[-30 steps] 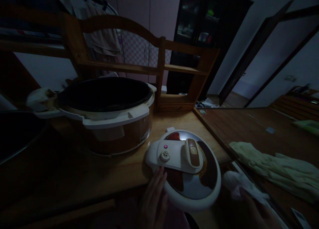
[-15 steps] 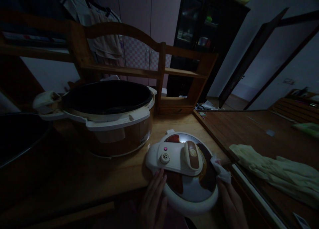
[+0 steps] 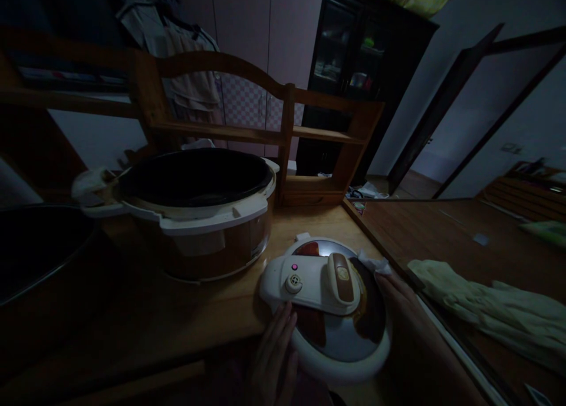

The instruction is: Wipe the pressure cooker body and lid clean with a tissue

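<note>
A round pressure cooker lid (image 3: pixel 345 338) with a white rim and a brown-topped handle lies on the wooden desk (image 3: pixel 230 312). My left hand (image 3: pixel 275 350) rests at the lid's near left edge, fingers stretched out and touching it. At the lid's far right rim, my right hand (image 3: pixel 393 285) pinches a white tissue (image 3: pixel 375 263) against the surface. Brown patches show on the lid's shiny top. To the left of the lid stands the pressure cooker body (image 3: pixel 212 223), uncovered, its dark inside facing up.
A dark pot (image 3: pixel 39 247) sits at the left edge of the view. Behind the cooker rises a wooden shelf rack (image 3: pixel 287 117). Pale cloth (image 3: pixel 477 300) lies to the right, beyond the desk edge. Clothes (image 3: pixel 190 70) hang at the back left.
My right hand has slid the tissue up and to the left along the lid's right rim. The left hand stays at the lid's edge. The view has shifted slightly.
</note>
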`<action>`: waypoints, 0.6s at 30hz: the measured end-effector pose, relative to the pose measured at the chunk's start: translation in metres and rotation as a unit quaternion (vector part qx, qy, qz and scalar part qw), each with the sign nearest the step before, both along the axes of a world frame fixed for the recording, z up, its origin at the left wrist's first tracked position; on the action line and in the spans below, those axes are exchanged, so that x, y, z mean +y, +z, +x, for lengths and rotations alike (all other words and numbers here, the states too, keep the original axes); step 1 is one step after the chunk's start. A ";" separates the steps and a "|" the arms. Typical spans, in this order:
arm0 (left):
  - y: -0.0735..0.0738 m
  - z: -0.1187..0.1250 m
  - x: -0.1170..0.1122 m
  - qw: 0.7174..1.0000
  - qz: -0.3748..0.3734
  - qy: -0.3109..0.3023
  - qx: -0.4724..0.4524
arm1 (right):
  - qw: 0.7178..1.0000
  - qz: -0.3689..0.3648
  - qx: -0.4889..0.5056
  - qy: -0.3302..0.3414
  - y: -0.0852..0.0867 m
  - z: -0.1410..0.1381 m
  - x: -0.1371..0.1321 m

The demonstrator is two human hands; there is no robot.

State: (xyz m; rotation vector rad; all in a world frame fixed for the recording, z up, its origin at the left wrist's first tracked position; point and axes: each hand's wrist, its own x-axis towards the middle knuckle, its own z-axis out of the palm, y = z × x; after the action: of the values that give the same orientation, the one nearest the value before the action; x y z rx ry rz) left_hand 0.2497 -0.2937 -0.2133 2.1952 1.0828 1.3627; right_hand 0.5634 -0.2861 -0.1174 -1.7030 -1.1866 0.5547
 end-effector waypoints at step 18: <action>-0.016 0.003 0.007 0.999 0.035 0.003 0.017 | 0.981 -0.065 -0.071 0.171 0.024 0.003 0.104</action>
State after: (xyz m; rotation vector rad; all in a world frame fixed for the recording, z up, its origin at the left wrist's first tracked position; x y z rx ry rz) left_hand 0.2526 -0.2869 -0.2290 2.2750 1.0699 1.3909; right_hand 0.5661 -0.1819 -0.0935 -1.6790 -1.5912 0.7422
